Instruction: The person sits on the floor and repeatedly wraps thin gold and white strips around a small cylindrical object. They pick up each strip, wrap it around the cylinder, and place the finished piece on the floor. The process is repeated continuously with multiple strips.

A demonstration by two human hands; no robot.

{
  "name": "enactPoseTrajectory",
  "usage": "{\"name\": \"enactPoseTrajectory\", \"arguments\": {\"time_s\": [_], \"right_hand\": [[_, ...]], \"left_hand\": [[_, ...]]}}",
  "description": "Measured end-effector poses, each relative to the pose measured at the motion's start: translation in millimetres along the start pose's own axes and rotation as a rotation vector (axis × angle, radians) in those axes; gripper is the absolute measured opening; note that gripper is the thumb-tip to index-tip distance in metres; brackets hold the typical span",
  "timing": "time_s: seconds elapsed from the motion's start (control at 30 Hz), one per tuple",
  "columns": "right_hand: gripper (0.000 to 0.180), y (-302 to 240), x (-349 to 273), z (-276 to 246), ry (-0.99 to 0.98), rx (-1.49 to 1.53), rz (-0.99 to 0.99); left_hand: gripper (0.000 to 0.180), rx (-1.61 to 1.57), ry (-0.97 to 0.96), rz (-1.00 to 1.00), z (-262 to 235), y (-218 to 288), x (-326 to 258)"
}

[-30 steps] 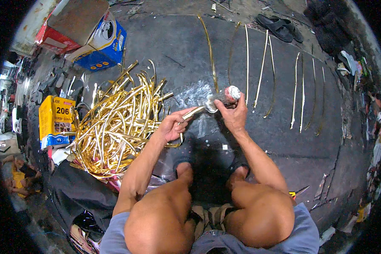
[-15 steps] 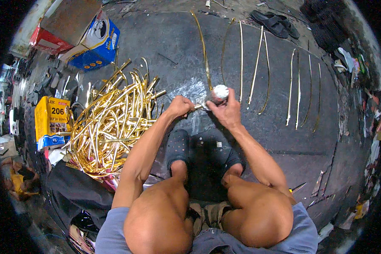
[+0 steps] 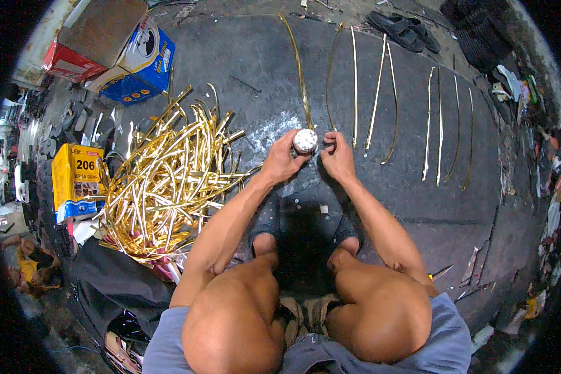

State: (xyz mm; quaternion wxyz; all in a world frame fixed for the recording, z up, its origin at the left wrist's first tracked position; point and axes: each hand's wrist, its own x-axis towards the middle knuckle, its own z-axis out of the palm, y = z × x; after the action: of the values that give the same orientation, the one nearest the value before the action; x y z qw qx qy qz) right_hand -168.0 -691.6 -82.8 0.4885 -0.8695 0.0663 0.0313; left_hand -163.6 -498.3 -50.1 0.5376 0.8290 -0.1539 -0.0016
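My left hand [image 3: 282, 157] is closed round a small round container with a white, crusted top [image 3: 305, 141], held upright above the dark mat. Just to its right, my right hand [image 3: 338, 159] has its fingers curled together in a pinch; what they hold, if anything, is too small to make out. A gold strip [image 3: 301, 71] lies on the mat with its near end by the container. Another thin gold strip [image 3: 329, 81] runs down toward my right fingertips. Left of my left hand spreads a tangled heap of shiny gold strips [image 3: 168, 181].
Several separate strips [image 3: 372, 96] lie in spaced rows to the right on the dark mat [image 3: 417, 202]. At the left stand a yellow box [image 3: 75, 177] and a blue-and-red open carton [image 3: 137, 75]. Black sandals [image 3: 404, 31] sit at the far edge. White smears mark the mat [image 3: 271, 132].
The container has passed from my right hand to my left and moved slightly left. My left hand has let go of a gold strip's end. My right hand is now pinched beside the container.
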Motion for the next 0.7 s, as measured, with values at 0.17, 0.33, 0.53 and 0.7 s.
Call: {"name": "enactPoseTrajectory", "arguments": {"time_s": [0.17,0.33,0.53,0.7], "right_hand": [[0.032,47.1,41.4,16.1,-0.063,0.138,0.327],[0.035,25.3,36.7,19.0,0.163,0.129,0.375],[0.033,-94.7,23.0,-110.0,0.174,0.664,0.231],[0.028,-181.0,6.5,-222.5,0.054,0.967,-0.091]], "left_hand": [[0.044,0.0,-0.018,0.003,3.5,11.4,9.7],[0.044,0.001,-0.028,-0.004,2.7,5.2,8.2],[0.044,0.052,-0.001,0.055,-0.8,-2.7,7.0],[0.051,0.027,-0.06,-0.008,-3.5,-0.2,6.1]]}}
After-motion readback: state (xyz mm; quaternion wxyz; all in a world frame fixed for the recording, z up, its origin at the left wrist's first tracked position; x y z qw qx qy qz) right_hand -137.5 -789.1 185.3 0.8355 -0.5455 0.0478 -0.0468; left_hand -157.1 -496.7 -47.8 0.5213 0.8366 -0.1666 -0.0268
